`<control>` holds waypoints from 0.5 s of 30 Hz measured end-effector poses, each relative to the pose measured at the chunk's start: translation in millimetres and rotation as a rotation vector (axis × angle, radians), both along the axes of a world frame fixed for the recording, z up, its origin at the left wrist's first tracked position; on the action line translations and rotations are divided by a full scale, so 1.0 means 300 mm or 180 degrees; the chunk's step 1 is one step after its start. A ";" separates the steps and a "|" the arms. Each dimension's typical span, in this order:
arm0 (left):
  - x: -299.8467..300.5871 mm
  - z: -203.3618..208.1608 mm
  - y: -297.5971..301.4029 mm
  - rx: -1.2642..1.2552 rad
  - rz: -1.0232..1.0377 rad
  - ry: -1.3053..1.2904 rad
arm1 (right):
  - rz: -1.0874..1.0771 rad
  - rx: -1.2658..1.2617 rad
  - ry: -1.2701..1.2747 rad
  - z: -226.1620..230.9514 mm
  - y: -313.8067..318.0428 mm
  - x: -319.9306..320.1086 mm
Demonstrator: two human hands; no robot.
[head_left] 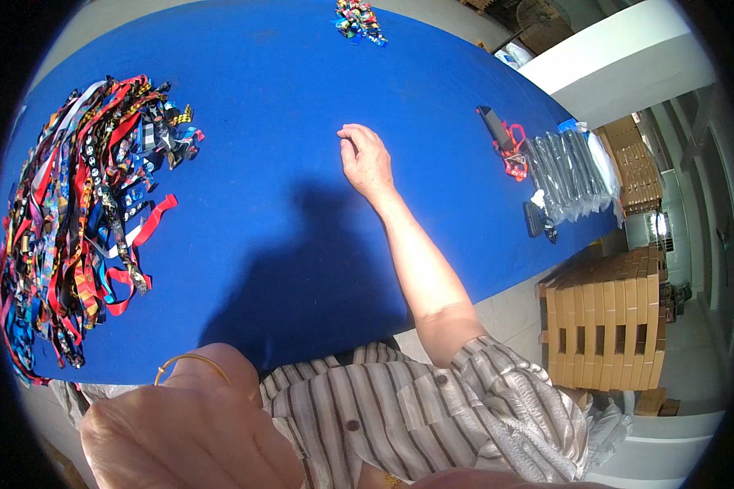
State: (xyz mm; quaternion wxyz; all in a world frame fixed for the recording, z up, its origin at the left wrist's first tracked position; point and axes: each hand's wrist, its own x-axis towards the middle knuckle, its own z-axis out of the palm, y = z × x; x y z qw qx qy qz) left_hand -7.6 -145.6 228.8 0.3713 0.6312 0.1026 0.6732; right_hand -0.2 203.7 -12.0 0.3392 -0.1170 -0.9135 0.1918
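My right hand [365, 163] reaches over the blue-covered table [261, 73], near its middle. Its fingers are loosely bent, the thumb stands a little apart, and nothing shows between them. My left hand [167, 432], with a gold bangle [189, 359] at the wrist, is raised close to the camera at the lower left. Only its back shows; the fingers are hidden. Left of my right hand lies a large pile of patterned lanyards [81, 196], in red, black, blue and other colours, apart from both hands.
A small heap of colourful lanyards [359, 20] lies at the far edge. On the right are plastic-wrapped dark packs [571, 175], a red strap [514, 155], a dark flat object [492, 126] and a small black object [534, 218]. Stacked cardboard boxes [603, 326] stand beyond the table.
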 end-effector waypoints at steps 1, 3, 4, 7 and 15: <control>0.016 -0.003 -0.021 -0.0492 0.0037 -0.0503 | -0.0024 -0.0003 -0.0037 0.000 0.004 0.002; 0.035 -0.008 -0.060 -0.0625 0.0266 -0.0459 | -0.0016 -0.0012 -0.0033 -0.001 0.010 0.002; 0.037 0.002 -0.059 -0.0757 0.0509 -0.0413 | 0.0006 -0.0021 -0.0027 0.001 0.004 -0.001; 0.073 0.008 -0.024 0.0011 0.1537 0.0180 | 0.0034 -0.0046 0.0010 0.002 -0.013 -0.007; 0.076 0.119 -0.138 -0.2528 0.1237 -0.0562 | -0.0018 -0.0065 -0.0022 0.003 -0.001 0.005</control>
